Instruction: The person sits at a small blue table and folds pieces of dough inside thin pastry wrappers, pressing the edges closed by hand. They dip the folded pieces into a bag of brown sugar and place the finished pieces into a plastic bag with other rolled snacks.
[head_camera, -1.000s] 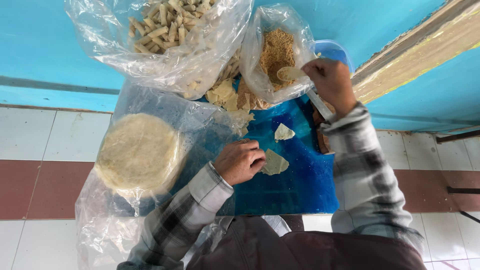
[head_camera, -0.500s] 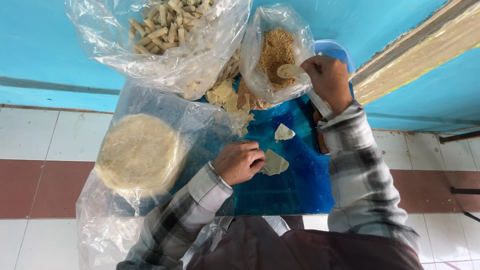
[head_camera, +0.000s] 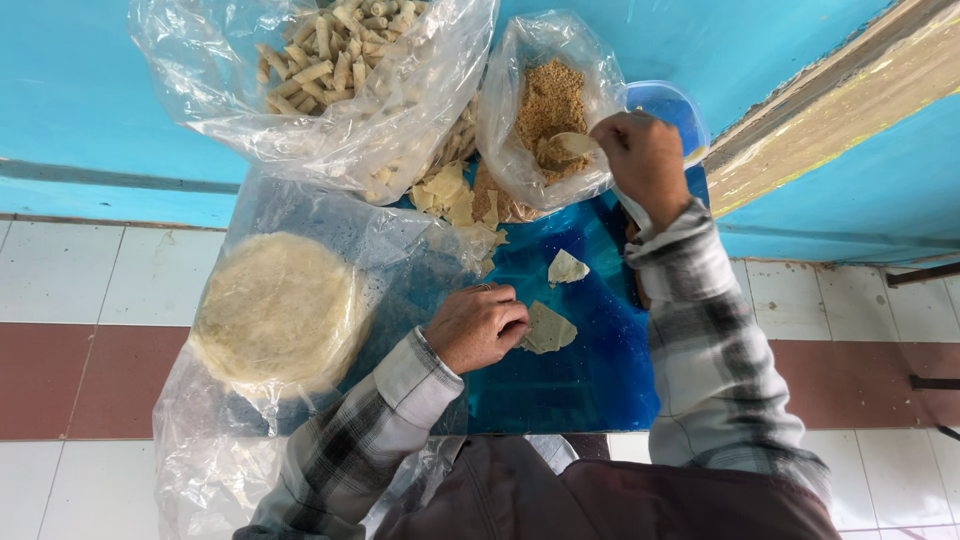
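My left hand (head_camera: 478, 325) rests on a blue board (head_camera: 590, 360), its fingers pinching the edge of a pale triangular wrapper piece (head_camera: 548, 330). A second small wrapper piece (head_camera: 567, 267) lies just beyond it. My right hand (head_camera: 642, 158) is raised at the mouth of a clear bag of brown crumbly filling (head_camera: 545, 105) and grips a spoon (head_camera: 568, 147) whose bowl sits inside the bag. Both arms wear plaid sleeves.
A stack of round flat wrappers (head_camera: 278, 312) lies on plastic at the left. A large clear bag of rolled sticks (head_camera: 330, 70) stands at the back, with loose wrapper scraps (head_camera: 452, 195) below it. A blue bowl (head_camera: 668, 102) sits behind my right hand; tiled floor surrounds the board.
My right hand has shifted slightly left with the spoon deeper in the filling bag. My left hand stays on the wrapper piece.
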